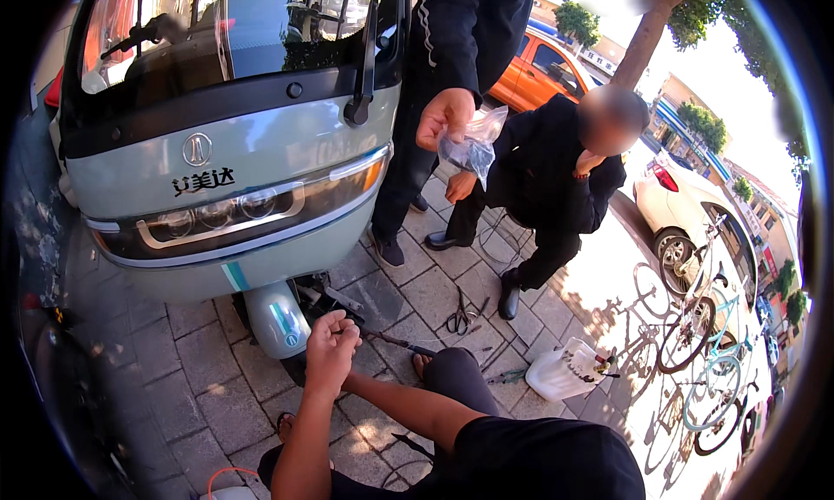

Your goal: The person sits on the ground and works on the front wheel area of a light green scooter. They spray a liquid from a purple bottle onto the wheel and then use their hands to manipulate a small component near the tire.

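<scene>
Beside the front wheel cover point(276, 319) of a pale blue three-wheeled vehicle point(234, 152), my left hand point(333, 348) is raised with its fingers curled closed. Whatever it may hold is hidden. My right forearm point(417, 404) reaches across behind my left wrist, which hides the right hand and its fingers. A thin rod-shaped tool with a dark handle point(404, 344) is just right of my left hand, near my foot. Dark metal parts point(326, 296) show under the vehicle's front, close beyond my left hand.
A standing person's hand point(447, 118) holds a clear plastic bag point(473, 148) with something dark inside. Another person point(556, 165) crouches nearby. Scissors point(463, 313) lie on the paving, with a white plastic container point(565, 370) farther right. Bicycles point(708, 352) and a white car point(686, 200) stand beyond.
</scene>
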